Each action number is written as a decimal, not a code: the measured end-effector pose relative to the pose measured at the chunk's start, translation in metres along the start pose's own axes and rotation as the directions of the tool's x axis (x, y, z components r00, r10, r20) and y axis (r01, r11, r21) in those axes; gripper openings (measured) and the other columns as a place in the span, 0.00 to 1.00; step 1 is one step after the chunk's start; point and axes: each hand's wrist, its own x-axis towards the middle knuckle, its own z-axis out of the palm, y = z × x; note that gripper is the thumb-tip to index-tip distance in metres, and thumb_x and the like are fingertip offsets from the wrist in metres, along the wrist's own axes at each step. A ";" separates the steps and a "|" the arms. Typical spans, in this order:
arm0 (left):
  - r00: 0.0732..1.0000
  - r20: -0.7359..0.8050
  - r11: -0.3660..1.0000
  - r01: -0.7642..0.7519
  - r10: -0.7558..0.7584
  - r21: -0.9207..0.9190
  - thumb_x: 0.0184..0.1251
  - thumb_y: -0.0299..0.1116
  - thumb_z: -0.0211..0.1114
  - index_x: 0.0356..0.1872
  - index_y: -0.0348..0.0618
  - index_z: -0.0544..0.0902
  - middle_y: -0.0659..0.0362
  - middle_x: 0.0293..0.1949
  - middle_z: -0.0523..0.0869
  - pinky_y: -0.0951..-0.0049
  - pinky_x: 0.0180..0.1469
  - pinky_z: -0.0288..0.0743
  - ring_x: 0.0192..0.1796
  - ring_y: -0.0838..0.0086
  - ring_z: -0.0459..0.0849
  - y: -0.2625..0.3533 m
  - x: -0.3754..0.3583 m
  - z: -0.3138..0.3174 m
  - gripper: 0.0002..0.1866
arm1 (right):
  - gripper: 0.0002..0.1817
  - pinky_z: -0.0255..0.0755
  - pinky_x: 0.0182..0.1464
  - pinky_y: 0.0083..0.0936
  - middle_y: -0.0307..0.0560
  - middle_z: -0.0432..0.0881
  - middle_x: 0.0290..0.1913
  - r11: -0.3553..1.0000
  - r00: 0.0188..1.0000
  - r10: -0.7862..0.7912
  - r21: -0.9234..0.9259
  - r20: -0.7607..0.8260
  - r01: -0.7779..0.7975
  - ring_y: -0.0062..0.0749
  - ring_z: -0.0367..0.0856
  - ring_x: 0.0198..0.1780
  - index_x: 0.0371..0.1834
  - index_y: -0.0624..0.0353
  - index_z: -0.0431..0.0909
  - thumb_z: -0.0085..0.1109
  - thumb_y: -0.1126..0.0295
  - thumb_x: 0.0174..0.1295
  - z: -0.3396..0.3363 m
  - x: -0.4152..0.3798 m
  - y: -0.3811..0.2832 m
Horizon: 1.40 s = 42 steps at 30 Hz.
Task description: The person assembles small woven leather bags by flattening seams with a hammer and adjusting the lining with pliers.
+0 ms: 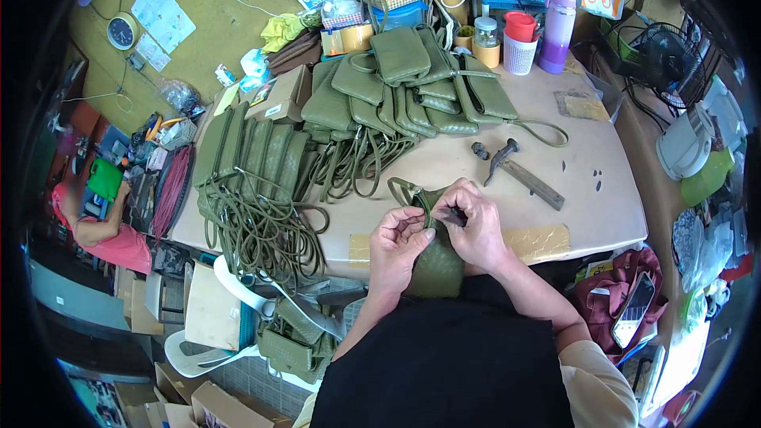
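Both my hands hold one olive-green woven pouch (pixel 436 269) upright at the near edge of the table (pixel 587 214). My left hand (pixel 399 243) pinches the pouch's top edge. My right hand (pixel 474 222) grips the top from the other side, with a small dark piece between its fingers. The pouch's green cord (pixel 400 185) loops up onto the tabletop. A hammer (pixel 523 174) lies just beyond my right hand.
Stacks of finished green pouches (pixel 404 87) and their tangled cords (pixel 269 230) cover the table's left and back. Cups, a purple bottle (pixel 558 28) and jars stand at the back. More pouches (pixel 289 345) lie below. Another person (pixel 103 222) sits far left.
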 end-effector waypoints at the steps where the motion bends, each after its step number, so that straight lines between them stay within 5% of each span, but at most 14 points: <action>1: 0.999 -0.003 0.999 -0.034 0.034 0.027 0.58 0.15 0.69 0.50 0.34 0.77 0.60 0.43 0.80 0.82 0.49 0.76 0.43 0.82 0.80 0.000 0.000 0.001 0.18 | 0.10 0.72 0.35 0.32 0.49 0.76 0.29 1.000 1.000 0.001 -0.002 -0.001 -0.001 0.43 0.79 0.32 0.30 0.64 0.74 0.63 0.86 0.46 0.000 0.000 0.001; 3: 0.998 -0.007 0.996 -0.067 0.068 0.055 0.59 0.16 0.68 0.49 0.33 0.79 0.60 0.43 0.81 0.82 0.48 0.75 0.42 0.82 0.80 0.001 0.001 0.004 0.16 | 0.09 0.72 0.35 0.32 0.50 0.76 0.29 0.987 0.990 0.137 0.081 0.033 -0.140 0.42 0.78 0.32 0.29 0.64 0.74 0.64 0.84 0.49 0.001 -0.002 0.003; 5: 0.981 -0.027 0.895 -0.162 0.190 0.416 0.60 0.18 0.68 0.44 0.32 0.81 0.59 0.42 0.82 0.82 0.45 0.76 0.40 0.82 0.81 0.003 0.001 0.007 0.11 | 0.08 0.72 0.35 0.32 0.50 0.76 0.29 0.983 0.987 0.150 0.099 0.054 -0.155 0.42 0.78 0.32 0.30 0.65 0.74 0.65 0.83 0.51 0.002 -0.003 0.002; 10: 0.927 -0.035 0.756 -0.283 0.375 0.591 0.62 0.21 0.68 0.39 0.32 0.82 0.59 0.35 0.84 0.81 0.42 0.76 0.36 0.83 0.80 -0.008 0.010 -0.005 0.06 | 0.08 0.74 0.37 0.31 0.50 0.77 0.32 0.945 0.968 0.187 0.240 0.166 -0.223 0.41 0.79 0.32 0.33 0.64 0.75 0.67 0.77 0.56 0.000 -0.003 -0.002; 12: 0.908 -0.029 0.696 -0.300 0.418 0.652 0.63 0.22 0.69 0.38 0.33 0.82 0.60 0.33 0.84 0.81 0.41 0.76 0.35 0.83 0.80 -0.016 0.012 -0.014 0.06 | 0.10 0.75 0.38 0.31 0.48 0.78 0.37 0.969 0.975 0.221 0.110 0.000 -0.220 0.40 0.80 0.33 0.37 0.60 0.77 0.69 0.71 0.57 0.000 -0.004 -0.009; 16: 0.945 -0.135 0.834 -0.190 0.299 0.518 0.66 0.27 0.67 0.35 0.33 0.81 0.62 0.30 0.83 0.83 0.38 0.72 0.33 0.85 0.76 -0.019 0.012 -0.022 0.06 | 0.13 0.77 0.39 0.33 0.46 0.77 0.40 0.978 0.979 0.203 -0.040 -0.010 -0.203 0.40 0.81 0.34 0.40 0.56 0.78 0.71 0.69 0.54 0.005 -0.015 0.002; 18: 0.959 -0.137 0.862 -0.155 0.249 0.482 0.68 0.28 0.66 0.35 0.33 0.80 0.62 0.31 0.83 0.83 0.38 0.70 0.33 0.85 0.75 -0.019 0.013 -0.022 0.07 | 0.15 0.77 0.39 0.35 0.44 0.76 0.39 0.940 0.996 0.075 -0.337 0.048 -0.055 0.40 0.82 0.35 0.41 0.56 0.80 0.73 0.70 0.49 0.003 -0.016 -0.001; 33: 0.962 -0.106 0.876 -0.182 0.253 0.446 0.70 0.27 0.63 0.37 0.34 0.78 0.53 0.42 0.84 0.80 0.48 0.72 0.42 0.81 0.78 -0.021 0.005 -0.021 0.06 | 0.11 0.76 0.38 0.31 0.42 0.76 0.35 0.952 0.996 0.065 -0.304 0.060 -0.044 0.37 0.81 0.34 0.34 0.56 0.83 0.73 0.72 0.47 0.009 -0.021 0.005; 34: 0.975 -0.114 0.927 -0.140 0.190 0.347 0.71 0.27 0.61 0.37 0.35 0.77 0.53 0.44 0.84 0.79 0.49 0.74 0.42 0.79 0.79 -0.019 0.005 -0.023 0.06 | 0.11 0.76 0.38 0.31 0.42 0.76 0.35 0.951 0.996 0.063 -0.306 0.058 -0.042 0.37 0.81 0.34 0.34 0.56 0.83 0.73 0.72 0.47 0.010 -0.021 0.009; 36: 0.985 -0.113 0.965 -0.097 0.128 0.244 0.72 0.28 0.60 0.38 0.36 0.76 0.52 0.46 0.84 0.78 0.50 0.75 0.43 0.78 0.80 -0.018 0.005 -0.024 0.06 | 0.17 0.76 0.42 0.27 0.43 0.77 0.37 0.931 0.935 0.341 0.100 0.101 -0.351 0.32 0.81 0.36 0.40 0.58 0.80 0.75 0.68 0.48 0.012 -0.021 0.018; 40: 0.995 -0.098 0.994 -0.002 -0.009 -0.109 0.75 0.31 0.57 0.40 0.37 0.73 0.48 0.50 0.82 0.70 0.53 0.79 0.50 0.69 0.83 -0.016 0.004 -0.016 0.07 | 0.36 0.77 0.46 0.27 0.45 0.78 0.41 0.932 0.941 0.330 0.131 0.070 -0.337 0.29 0.80 0.42 0.51 0.63 0.69 0.81 0.59 0.43 0.021 -0.029 0.009; 42: 0.999 -0.024 0.985 0.022 -0.026 -0.170 0.76 0.31 0.55 0.41 0.36 0.71 0.44 0.52 0.81 0.65 0.57 0.79 0.54 0.62 0.83 -0.007 0.001 -0.007 0.08 | 0.36 0.76 0.46 0.27 0.47 0.78 0.43 0.926 0.931 0.358 0.101 0.071 -0.364 0.29 0.80 0.43 0.50 0.64 0.70 0.81 0.59 0.43 0.019 -0.026 0.001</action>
